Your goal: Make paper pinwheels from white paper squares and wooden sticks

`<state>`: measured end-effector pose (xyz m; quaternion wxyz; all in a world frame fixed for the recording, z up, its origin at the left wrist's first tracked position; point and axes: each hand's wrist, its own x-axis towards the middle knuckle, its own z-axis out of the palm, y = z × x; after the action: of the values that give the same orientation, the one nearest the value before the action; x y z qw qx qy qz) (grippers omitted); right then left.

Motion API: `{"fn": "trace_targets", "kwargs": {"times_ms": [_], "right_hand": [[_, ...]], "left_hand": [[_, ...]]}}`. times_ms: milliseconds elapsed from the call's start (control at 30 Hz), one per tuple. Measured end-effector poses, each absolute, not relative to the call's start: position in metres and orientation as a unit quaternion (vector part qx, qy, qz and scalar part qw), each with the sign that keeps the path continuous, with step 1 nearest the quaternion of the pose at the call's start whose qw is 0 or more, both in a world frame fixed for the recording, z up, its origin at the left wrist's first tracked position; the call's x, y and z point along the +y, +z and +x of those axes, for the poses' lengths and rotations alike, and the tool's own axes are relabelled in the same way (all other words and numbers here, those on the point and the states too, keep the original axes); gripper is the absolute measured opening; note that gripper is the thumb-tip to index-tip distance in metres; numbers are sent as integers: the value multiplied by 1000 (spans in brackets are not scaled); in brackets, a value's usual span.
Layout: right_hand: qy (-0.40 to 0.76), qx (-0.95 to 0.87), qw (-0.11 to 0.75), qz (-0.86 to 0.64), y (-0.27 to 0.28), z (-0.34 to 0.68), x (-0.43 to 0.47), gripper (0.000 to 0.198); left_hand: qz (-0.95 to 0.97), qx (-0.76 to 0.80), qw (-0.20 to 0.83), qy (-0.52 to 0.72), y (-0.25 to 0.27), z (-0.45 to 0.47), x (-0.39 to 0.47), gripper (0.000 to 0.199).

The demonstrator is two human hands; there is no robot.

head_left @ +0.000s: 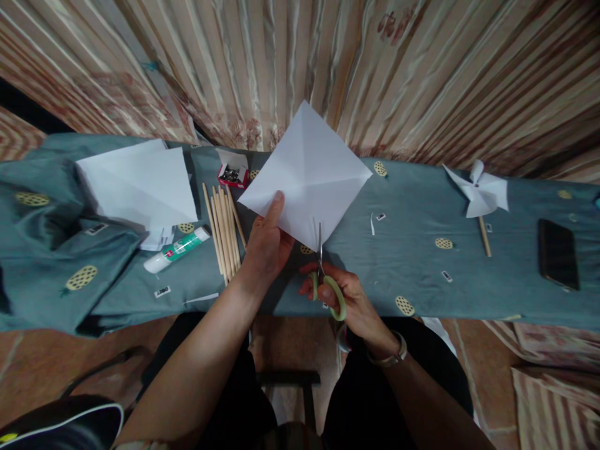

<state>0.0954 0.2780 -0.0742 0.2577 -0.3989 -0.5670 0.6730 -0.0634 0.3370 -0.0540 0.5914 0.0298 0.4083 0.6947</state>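
A square sheet of white paper (312, 165) with crossing diagonal creases is held up above the table, one corner pointing toward me. My left hand (269, 244) grips its left lower edge, thumb on top and fingers underneath. In my right hand (344, 290) is a pair of scissors (334, 299) with light green handles, fingers through the loops. Their blades are slightly parted and sit at the paper's near corner, pointing away from me. Whether the blades have entered the paper is hard to make out.
Left of the paper are wooden sticks (224, 231), a red box of small metal pieces (233, 175), a glue stick (177, 250) and stacked white paper (140, 181). On the right lie a paper pinwheel (482, 190) on a stick and a black phone (557, 253). A curtain (290, 69) hangs behind the cloth-covered table (403, 269).
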Motion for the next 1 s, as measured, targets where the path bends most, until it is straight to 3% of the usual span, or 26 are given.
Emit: {"fn": "trace_targets", "kwargs": {"times_ms": [233, 1000], "right_hand": [[679, -566, 255, -392, -71, 94, 277, 50], [662, -573, 264, -405, -74, 92, 275, 48]], "left_hand": [[26, 403, 593, 697, -54, -64, 337, 25], [31, 418, 588, 692, -54, -65, 336, 16]]}}
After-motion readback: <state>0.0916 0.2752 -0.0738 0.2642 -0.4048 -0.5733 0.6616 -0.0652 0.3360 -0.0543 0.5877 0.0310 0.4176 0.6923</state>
